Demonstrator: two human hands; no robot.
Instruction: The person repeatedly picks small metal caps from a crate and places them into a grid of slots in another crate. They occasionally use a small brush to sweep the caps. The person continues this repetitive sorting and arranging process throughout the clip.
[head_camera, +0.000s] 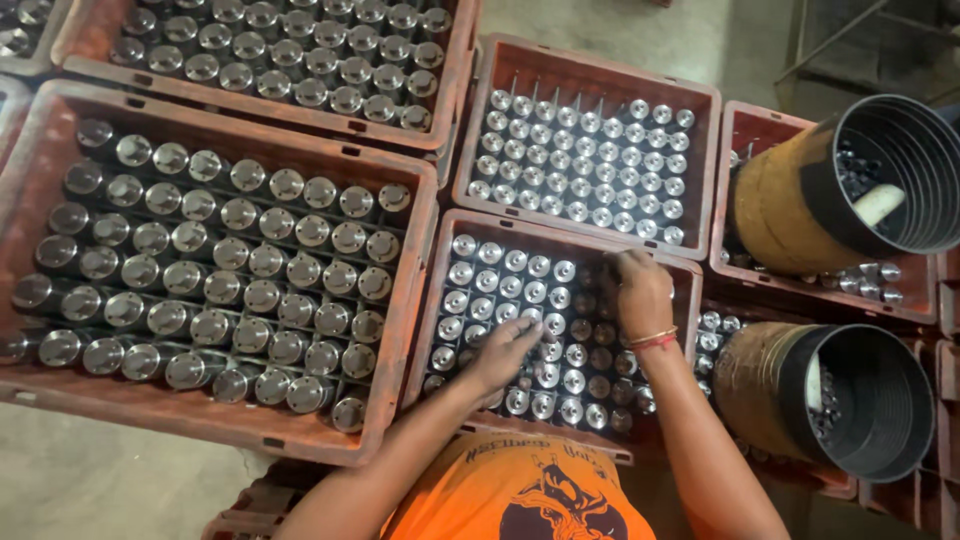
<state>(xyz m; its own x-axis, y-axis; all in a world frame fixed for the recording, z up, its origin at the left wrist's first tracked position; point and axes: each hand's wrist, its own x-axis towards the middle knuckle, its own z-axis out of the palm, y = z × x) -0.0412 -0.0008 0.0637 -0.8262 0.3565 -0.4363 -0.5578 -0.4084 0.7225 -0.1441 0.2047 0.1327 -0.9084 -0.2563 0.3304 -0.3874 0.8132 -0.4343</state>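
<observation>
The person in an orange shirt (520, 495) is leaning over a red crate (445, 290) packed with upright shiny metal cylinders (500, 285), the left hand (503, 352) lying narrow with fingers together on the cylinder tops near the crate's middle, whether it is gripping one being impossible to tell. The right hand (640, 293) is resting at 2 o'clock from the left, fingers curled down among the darker cylinders (590, 330); 2 black buckets (900, 175) are sitting at 3 o'clock, and a larger crate (60, 390) of bigger cylinders is lying at 9 o'clock.
</observation>
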